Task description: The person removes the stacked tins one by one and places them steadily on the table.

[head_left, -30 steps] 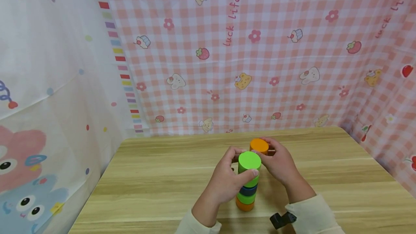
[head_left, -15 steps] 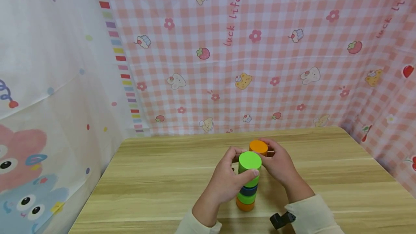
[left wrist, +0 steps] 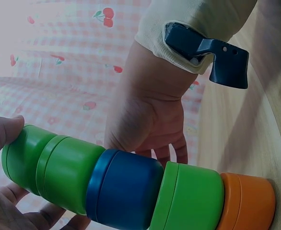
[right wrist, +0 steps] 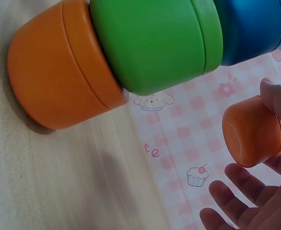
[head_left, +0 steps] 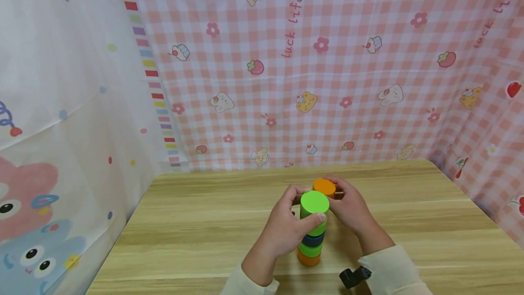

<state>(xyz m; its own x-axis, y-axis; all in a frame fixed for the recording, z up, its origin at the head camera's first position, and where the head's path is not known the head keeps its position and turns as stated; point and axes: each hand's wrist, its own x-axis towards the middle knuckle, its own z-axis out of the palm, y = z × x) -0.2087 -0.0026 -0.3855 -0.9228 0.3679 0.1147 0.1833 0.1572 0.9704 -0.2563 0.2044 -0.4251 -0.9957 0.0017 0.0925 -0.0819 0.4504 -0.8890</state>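
Steadying the stack of cups [head_left: 313, 233] on the table [head_left: 196, 240] with left hand [head_left: 282, 231] fingers curled round its top; right hand [head_left: 348, 206] pinching the orange cup [head_left: 324, 187] just behind, best lowered squarely, slowly.

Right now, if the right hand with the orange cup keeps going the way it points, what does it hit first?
Likely the top green cup of the stack; the right hand holds the orange cup just behind it. Depth is uncertain.

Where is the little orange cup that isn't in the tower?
In the head view, the small loose orange plastic cup is in the right hand, held just behind the top of the stacked cup tower, which the left hand grips.
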